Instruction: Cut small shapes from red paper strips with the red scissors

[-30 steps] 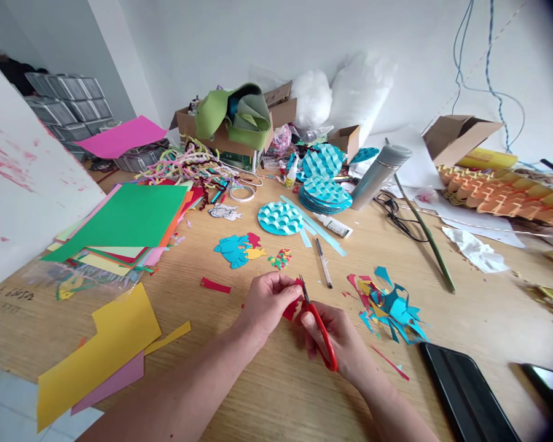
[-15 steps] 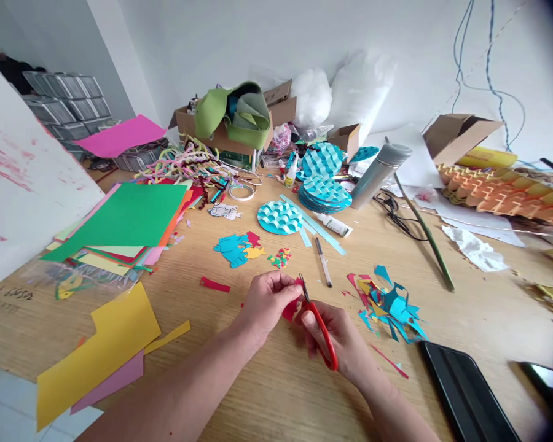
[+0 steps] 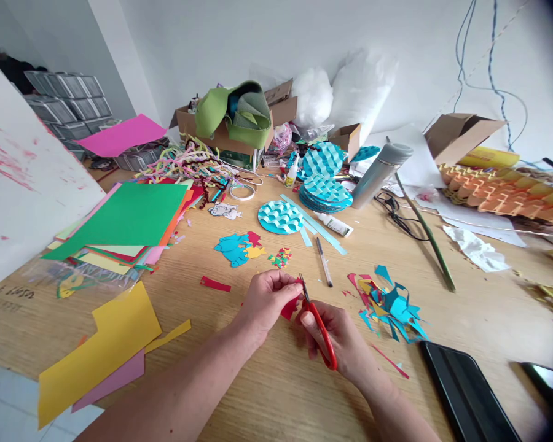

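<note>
My left hand [image 3: 266, 301] pinches a small piece of red paper [image 3: 290, 306] just above the wooden table [image 3: 267, 393]. My right hand [image 3: 338, 341] grips red-handled scissors [image 3: 319, 325], fingers through the loops, blades pointing up into the red paper's edge. The two hands meet at the table's near middle. A blue paper fish [image 3: 233, 249] with red and yellow bits lies beyond the left hand. A pile of blue, red and yellow paper scraps [image 3: 389, 304] lies to the right of the scissors.
A stack of coloured paper sheets [image 3: 124, 224] lies at the left, yellow sheets [image 3: 101, 350] near the front edge. A pen [image 3: 323, 261], blue scalloped paper discs [image 3: 279, 217], a metal flask [image 3: 380, 174], cardboard boxes [image 3: 225, 132] and a dark tablet [image 3: 465, 393] surround the hands.
</note>
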A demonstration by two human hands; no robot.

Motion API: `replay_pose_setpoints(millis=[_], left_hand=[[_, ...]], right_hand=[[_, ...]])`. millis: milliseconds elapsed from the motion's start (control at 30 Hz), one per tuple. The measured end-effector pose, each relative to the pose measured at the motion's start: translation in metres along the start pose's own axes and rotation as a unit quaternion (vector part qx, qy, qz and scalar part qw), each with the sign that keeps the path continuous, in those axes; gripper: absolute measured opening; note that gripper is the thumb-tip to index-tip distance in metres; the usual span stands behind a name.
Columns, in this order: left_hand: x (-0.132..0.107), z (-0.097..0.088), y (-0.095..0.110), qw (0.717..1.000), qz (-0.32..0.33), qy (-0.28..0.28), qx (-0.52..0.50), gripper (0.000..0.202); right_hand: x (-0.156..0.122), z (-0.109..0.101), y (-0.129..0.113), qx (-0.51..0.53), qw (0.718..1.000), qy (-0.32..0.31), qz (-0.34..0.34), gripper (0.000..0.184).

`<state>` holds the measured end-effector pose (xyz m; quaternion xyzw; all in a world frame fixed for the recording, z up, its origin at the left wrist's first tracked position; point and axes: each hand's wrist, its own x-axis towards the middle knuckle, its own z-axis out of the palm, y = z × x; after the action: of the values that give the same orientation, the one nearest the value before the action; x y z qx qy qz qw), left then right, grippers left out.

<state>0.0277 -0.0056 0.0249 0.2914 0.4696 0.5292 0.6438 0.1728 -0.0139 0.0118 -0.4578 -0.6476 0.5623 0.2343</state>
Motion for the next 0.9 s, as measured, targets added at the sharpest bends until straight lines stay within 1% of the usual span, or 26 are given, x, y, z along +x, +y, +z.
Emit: replay_pose_setpoints(millis=[233,567,900], left_hand=[[-0.0005,-0.0003,0.0001,1.0,0.005,-0.009,0.015,0.015],[0.0013,-0.0027,0.0033,1.0,0.001,-0.02,0.019,0.016],[-0.0009,-0.0017,0.0066,0.999,-0.004,-0.025,0.023,0.017]], right_hand=[[-0.0029,-0.0029,-0.0018,-0.007,1.0,-0.005,-0.004,0.052],[-0.0033,-0.0075,-0.0002,0.014,0.999,-0.018,0.026,0.048],[-0.0044,-0.006,-0.003,-0.001,1.0,-0.023,0.007,0.049]])
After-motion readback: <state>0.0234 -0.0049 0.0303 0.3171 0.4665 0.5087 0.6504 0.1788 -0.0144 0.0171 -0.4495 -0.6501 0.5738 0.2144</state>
